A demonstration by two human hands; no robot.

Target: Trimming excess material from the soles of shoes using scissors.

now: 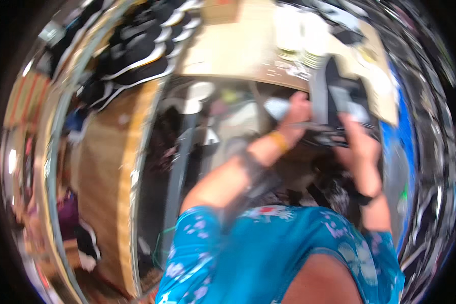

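Note:
Motion blurs both hands. My left hand, with a yellow band at the wrist, is closed beside the left edge of a black and grey shoe-like piece. What its fingers hold is too smeared to make out. A pale flat thing shows just left of that hand. My right hand grips the lower right of the black and grey piece, thumb on top and fingers below, partly hidden. The piece stands upright over the table's near edge, pale patches on its right side.
Black shoes with white soles sit in rows at the upper left. Whitish stacked pieces stand on the tan table ahead. Left of me runs a wooden board with a metal edge. Blue sheeting hangs at the right.

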